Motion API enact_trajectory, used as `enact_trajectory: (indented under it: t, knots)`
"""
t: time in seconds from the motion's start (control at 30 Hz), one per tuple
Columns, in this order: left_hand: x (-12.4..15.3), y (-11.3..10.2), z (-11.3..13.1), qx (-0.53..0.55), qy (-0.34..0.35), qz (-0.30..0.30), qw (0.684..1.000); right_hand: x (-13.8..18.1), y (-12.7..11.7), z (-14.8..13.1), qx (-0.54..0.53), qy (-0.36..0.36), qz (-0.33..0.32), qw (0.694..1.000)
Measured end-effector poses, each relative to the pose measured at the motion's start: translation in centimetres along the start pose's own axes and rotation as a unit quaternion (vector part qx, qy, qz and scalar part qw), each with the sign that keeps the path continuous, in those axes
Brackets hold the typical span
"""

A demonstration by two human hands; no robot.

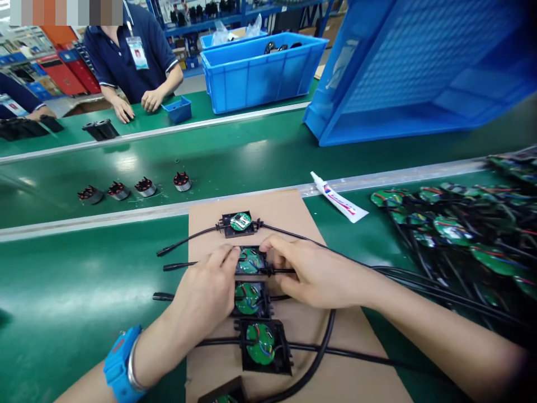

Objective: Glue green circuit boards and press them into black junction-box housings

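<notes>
free: belt left | blocked: board pile right, tube

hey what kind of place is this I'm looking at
Most likely an electronics assembly line in a factory. Both hands, left hand and right hand, work on black housings with green circuit boards, beside a green conveyor belt and blue parts bins.

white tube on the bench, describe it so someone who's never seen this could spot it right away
Start at the brown cardboard sheet in the middle of the green bench. Just past its far right corner, by the metal rail, lies the tube. It is the only white thing there, slim, with red and blue print, lying at a slant.
</notes>
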State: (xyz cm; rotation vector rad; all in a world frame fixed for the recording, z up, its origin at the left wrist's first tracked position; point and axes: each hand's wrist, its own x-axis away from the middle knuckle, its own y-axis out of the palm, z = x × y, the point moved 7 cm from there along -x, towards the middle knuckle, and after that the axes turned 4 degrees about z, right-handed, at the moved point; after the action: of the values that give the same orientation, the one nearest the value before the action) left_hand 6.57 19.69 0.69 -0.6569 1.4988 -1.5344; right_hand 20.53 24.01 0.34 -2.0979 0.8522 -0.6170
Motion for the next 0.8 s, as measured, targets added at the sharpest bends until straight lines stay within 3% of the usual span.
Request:
enact_trajectory:
  t: [0.07,0.17,0.43,0.53,0.63,0.7,0.8]
  knots:
    - [-0.3,-0.3,0.4,0.046,0.038,0.025,0.998,0.4,-0.1,0.1,0.017,0.011,0.012,1.000]
    - [-0.9,0.7,0.7,0.106,0.080,-0.013,0.991,0.9,0.0,0.0,0.053,0.014,0.017,0.998]
    - [-1.3,2.0,-0.2,0.162,0.071,-0.010,0.984,0.7,0.5,0.1,0.058,-0.031,-0.014,0.998]
    - [-1.4,2.0,0.1,0.151,0.077,-0.025,0.985,0.6,0.6,-0.3,0.075,-0.116,0.085,0.987]
    - [-1.4,2.0,0.3,0.139,0.081,-0.034,0.986,1.2,0.8,-0.3,0.112,-0.171,0.204,0.957]
    - [-1.4,2.0,0.3,0.130,0.077,-0.030,0.988,1.2,1.3,0.3,0.127,-0.166,0.213,0.954]
    - [-1.4,2.0,0.4,0.113,0.080,-0.034,0.990,0.7,1.7,1.1,0.144,-0.136,0.167,0.966]
